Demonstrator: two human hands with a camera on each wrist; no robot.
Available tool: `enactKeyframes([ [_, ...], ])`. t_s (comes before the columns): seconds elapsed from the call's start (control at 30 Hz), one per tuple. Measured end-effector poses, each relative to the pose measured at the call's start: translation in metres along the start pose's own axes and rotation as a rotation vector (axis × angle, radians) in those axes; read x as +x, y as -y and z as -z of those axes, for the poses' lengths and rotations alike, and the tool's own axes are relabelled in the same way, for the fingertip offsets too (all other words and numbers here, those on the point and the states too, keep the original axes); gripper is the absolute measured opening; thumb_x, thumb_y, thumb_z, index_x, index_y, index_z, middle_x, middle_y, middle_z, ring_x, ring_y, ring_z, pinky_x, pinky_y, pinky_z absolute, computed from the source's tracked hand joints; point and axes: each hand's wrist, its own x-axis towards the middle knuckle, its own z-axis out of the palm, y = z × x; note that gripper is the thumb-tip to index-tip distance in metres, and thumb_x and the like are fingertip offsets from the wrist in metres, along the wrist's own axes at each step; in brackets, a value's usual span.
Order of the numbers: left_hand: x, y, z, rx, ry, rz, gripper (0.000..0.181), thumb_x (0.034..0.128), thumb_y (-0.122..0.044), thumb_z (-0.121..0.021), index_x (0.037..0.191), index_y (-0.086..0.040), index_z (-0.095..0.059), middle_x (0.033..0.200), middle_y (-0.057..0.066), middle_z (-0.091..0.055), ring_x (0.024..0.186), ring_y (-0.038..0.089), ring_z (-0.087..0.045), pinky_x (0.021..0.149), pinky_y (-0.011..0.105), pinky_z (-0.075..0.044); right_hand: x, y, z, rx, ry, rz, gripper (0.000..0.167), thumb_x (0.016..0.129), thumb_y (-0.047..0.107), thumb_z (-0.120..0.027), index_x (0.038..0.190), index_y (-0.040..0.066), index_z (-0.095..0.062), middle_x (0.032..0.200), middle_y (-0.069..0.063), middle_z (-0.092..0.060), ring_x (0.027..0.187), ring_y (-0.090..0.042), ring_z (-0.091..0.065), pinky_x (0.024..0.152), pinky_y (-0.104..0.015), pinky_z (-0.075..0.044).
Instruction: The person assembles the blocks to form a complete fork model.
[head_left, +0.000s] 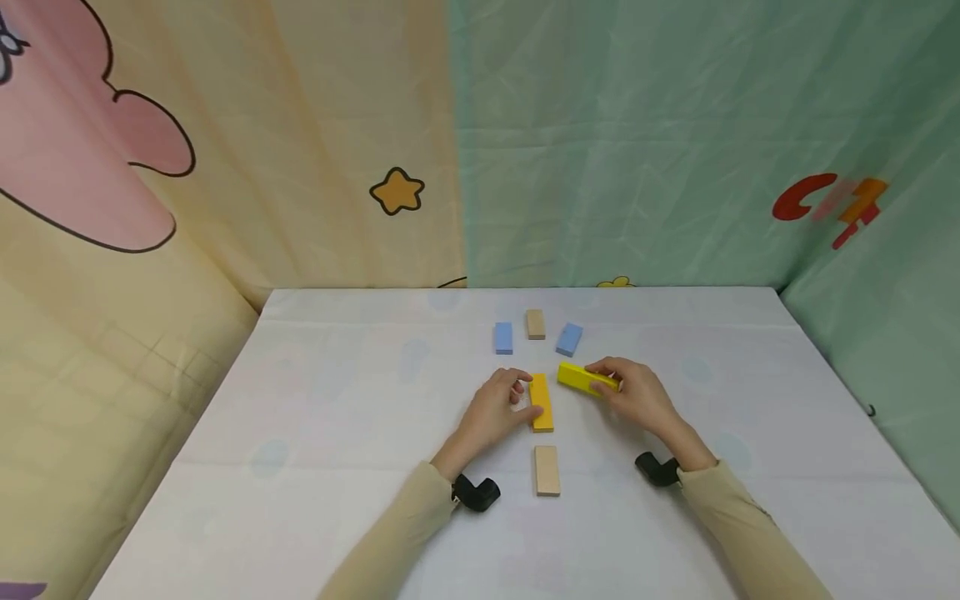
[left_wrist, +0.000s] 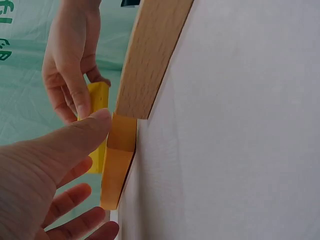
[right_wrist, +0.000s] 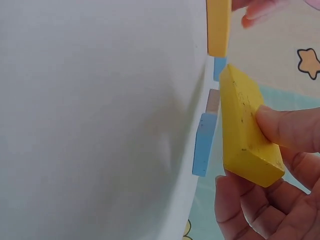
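Note:
An orange-yellow block (head_left: 542, 403) lies lengthwise on the table. Beside its left edge is my left hand (head_left: 495, 408), thumb and index finger spread along it and the other fingers loose; whether the thumb touches the block I cannot tell. My right hand (head_left: 633, 392) holds a bright yellow block (head_left: 577, 377) between thumb and fingers, to the right of the orange-yellow one. In the right wrist view the yellow block (right_wrist: 247, 130) is tilted, its near end toward the camera. A plain wooden block (head_left: 547, 471) lies nearer me, in line with the orange-yellow block.
Toward the back of the table (head_left: 337, 400) lie a left blue block (head_left: 503, 338), a small wooden block (head_left: 536, 324) and a right blue block (head_left: 569, 340), turned at an angle. A printed curtain (head_left: 615, 167) hangs behind the table's far edge.

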Motion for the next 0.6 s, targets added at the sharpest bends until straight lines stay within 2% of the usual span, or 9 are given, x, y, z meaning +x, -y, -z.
enactKeyframes([
  [0.07,-0.005,-0.001,0.000,0.093,0.045,-0.094,0.047,0.0815,-0.035,-0.076,0.119,-0.011,-0.061,0.113,0.001,-0.055,0.102,0.015,-0.053,0.088,0.027,-0.044,0.006,0.000,-0.001,0.022,0.001,0.006,0.021,0.086,0.005,-0.069,0.107,0.003,-0.068,0.101,-0.011,-0.067,0.084,-0.025,-0.058,0.074,-0.042,-0.047],
  [0.13,-0.008,0.000,-0.002,0.149,0.082,-0.171,0.047,0.0820,-0.037,-0.075,0.121,-0.013,-0.063,0.127,0.001,-0.051,0.117,0.017,-0.047,0.097,0.029,-0.038,0.013,-0.001,-0.003,0.051,0.011,0.008,0.021,0.087,0.006,-0.069,0.108,0.003,-0.068,0.101,-0.011,-0.067,0.088,-0.028,-0.059,0.077,-0.044,-0.047],
  [0.23,-0.010,0.003,-0.007,0.157,0.095,-0.237,0.045,0.0836,-0.035,-0.074,0.122,-0.014,-0.064,0.132,0.001,-0.050,0.123,0.017,-0.044,0.102,0.029,-0.034,0.023,-0.002,-0.007,0.091,0.030,-0.005,0.021,0.088,0.007,-0.068,0.108,0.002,-0.067,0.101,-0.012,-0.067,0.093,-0.030,-0.059,0.081,-0.045,-0.047],
  [0.4,-0.010,0.013,-0.014,0.077,0.048,-0.267,0.042,0.0828,-0.034,-0.074,0.120,-0.015,-0.066,0.129,-0.002,-0.054,0.118,0.015,-0.047,0.100,0.027,-0.035,0.036,0.000,-0.014,0.112,0.058,-0.018,0.021,0.087,0.006,-0.068,0.108,0.000,-0.067,0.101,-0.014,-0.067,0.093,-0.031,-0.058,0.082,-0.046,-0.046],
  [0.6,-0.009,0.020,-0.016,-0.002,0.027,-0.267,0.043,0.0809,-0.036,-0.075,0.118,-0.017,-0.068,0.129,-0.004,-0.055,0.117,0.013,-0.046,0.099,0.027,-0.035,0.056,0.009,-0.025,0.151,0.139,0.035,0.021,0.090,0.007,-0.065,0.110,0.001,-0.066,0.108,-0.014,-0.065,0.101,-0.033,-0.059,0.088,-0.047,-0.045],
])
